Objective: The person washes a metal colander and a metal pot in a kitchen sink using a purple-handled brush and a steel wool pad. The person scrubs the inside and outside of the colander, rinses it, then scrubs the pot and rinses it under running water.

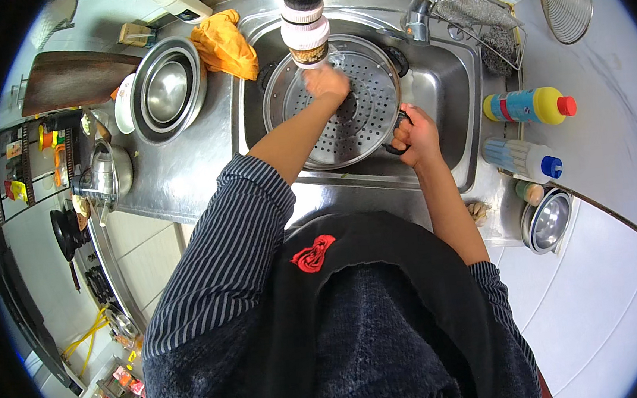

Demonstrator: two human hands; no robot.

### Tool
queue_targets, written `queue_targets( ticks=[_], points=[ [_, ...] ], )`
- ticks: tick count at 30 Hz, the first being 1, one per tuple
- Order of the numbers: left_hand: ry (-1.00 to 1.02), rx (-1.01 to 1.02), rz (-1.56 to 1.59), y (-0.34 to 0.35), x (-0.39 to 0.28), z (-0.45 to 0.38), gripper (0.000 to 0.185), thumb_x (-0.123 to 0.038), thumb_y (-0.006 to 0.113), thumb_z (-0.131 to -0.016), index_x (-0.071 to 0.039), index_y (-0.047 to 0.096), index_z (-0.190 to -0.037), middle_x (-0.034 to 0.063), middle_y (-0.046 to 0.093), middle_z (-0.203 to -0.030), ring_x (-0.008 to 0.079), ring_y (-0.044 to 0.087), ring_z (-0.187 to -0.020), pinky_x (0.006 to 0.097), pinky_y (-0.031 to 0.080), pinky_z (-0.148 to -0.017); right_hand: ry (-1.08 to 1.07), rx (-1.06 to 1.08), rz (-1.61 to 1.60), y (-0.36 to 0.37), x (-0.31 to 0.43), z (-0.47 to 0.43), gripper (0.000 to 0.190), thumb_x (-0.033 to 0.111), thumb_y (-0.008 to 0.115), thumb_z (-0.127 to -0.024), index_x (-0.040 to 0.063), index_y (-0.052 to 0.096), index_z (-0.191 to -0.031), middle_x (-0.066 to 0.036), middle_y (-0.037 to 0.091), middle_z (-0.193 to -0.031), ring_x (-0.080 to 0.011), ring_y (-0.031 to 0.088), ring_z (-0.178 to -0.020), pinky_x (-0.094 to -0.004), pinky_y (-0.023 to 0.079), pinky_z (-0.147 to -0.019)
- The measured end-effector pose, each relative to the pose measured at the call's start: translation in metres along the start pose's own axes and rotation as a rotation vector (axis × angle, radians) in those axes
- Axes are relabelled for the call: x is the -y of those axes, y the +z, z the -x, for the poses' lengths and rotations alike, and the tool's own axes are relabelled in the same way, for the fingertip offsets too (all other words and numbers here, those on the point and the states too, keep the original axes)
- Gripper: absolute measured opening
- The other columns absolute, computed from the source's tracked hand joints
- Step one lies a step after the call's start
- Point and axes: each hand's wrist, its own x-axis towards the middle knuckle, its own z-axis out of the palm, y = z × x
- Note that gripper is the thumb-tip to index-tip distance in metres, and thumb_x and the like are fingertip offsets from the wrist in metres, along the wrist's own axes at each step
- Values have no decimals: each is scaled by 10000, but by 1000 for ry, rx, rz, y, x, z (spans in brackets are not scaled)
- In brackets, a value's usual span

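Note:
A round stainless steel steamer tray (pixel 371 119) with a perforated bottom sits tilted in the steel sink (pixel 445 99). My right hand (pixel 419 135) grips one of its black side handles at the lower right; other black handles (pixel 396 61) show near its far rim. Over the perforated bottom is my left hand (pixel 327 83), blurred, just below a tap filter (pixel 306 43) with pale collars and a see-through section. Water splashes beside that hand. Whether its fingers hold anything is hidden.
Nested steel basins (pixel 170 93) and an orange cloth (pixel 225 43) lie left of the sink. Rightward stand a yellow bottle (pixel 547 105), a clear bottle with a blue cap (pixel 523 157) and steel bowls (pixel 550 220). A metal tap (pixel 418 23) rises behind; a wire strainer (pixel 565 3) hangs on the wall.

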Motion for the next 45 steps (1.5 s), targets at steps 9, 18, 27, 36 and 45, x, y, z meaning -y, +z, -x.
queue_targets(
  ticks=[9, 18, 27, 36, 45],
  points=[
    [1338, 577, 166, -43, 17, 74, 236, -26, 601, -702, -19, 582, -938, 159, 563, -986, 362, 541, -917, 410, 455, -791, 14, -38, -23, -7, 4, -5, 126, 218, 504, -889, 123, 482, -808, 52, 259, -478, -78, 231, -371, -251, 197, -342],
    [1587, 318, -244, -42, -3, 35, 424, -247, 556, -831, -48, 473, -1195, 152, 423, -1322, 298, 420, -1211, 427, 330, -1016, 9, -31, 7, -6, 6, -8, 128, 230, 469, -917, 116, 526, -918, 57, 269, -476, -71, 224, -372, -239, 201, -357],
    [523, 396, -654, -64, 27, -12, 333, -155, 431, -844, -36, 581, -1117, 182, 516, -1236, 300, 544, -1094, 393, 445, -897, -47, -29, 13, -1, 5, -5, 108, 201, 487, -901, 107, 505, -853, 61, 274, -489, -65, 224, -376, -235, 186, -348],
    [-152, 194, -231, -39, 27, -22, 468, -387, 433, -868, -14, 605, -1093, 214, 543, -1187, 342, 538, -1078, 412, 429, -898, -4, 9, -4, -5, 6, -9, 105, 201, 498, -894, 118, 492, -830, 61, 265, -482, -69, 218, -371, -240, 179, -349],
    [550, 121, 610, 15, -45, 54, 382, -283, 379, -922, 29, 589, -855, 239, 598, -895, 374, 563, -832, 420, 421, -785, 9, -4, 30, -8, 6, -13, 110, 226, 503, -893, 135, 493, -833, 63, 273, -487, -70, 228, -376, -239, 191, -349]
  ],
)
